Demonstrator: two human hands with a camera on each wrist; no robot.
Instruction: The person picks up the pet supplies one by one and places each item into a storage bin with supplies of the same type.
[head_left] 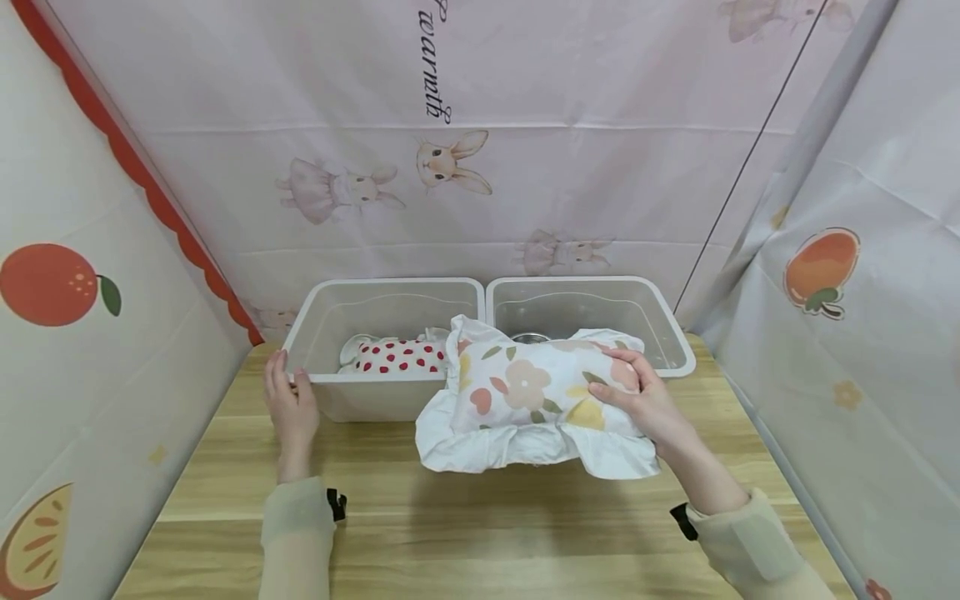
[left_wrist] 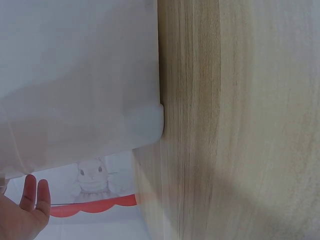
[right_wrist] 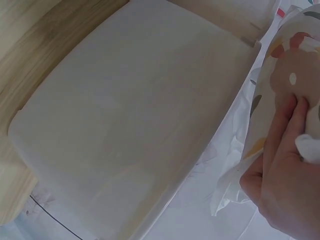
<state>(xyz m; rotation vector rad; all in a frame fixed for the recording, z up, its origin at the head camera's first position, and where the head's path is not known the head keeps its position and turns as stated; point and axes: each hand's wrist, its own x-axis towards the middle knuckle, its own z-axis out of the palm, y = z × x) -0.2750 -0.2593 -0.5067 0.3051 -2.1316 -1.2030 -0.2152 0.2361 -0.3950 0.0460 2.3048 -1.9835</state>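
My right hand [head_left: 660, 408] grips a small floral pillow [head_left: 525, 379] with a white ruffled edge at its right end. In the head view it overlaps the front of the right plastic bin [head_left: 592, 283]; the right wrist view shows fingers pressed on the pillow [right_wrist: 290, 70]. My left hand [head_left: 292, 412] touches the front left corner of the left plastic bin [head_left: 382, 400], its fingers fairly straight in the left wrist view. Inside that bin lies a white pillow with red spots [head_left: 401, 356]. A round metal object [head_left: 530, 337] in the right bin is mostly hidden behind the floral pillow.
Both bins stand side by side at the back of the wooden table [head_left: 510, 533]. Printed cloth walls surround it: one behind with rabbits [head_left: 450, 162], one at the left [head_left: 112, 358] and one at the right [head_left: 825, 375].
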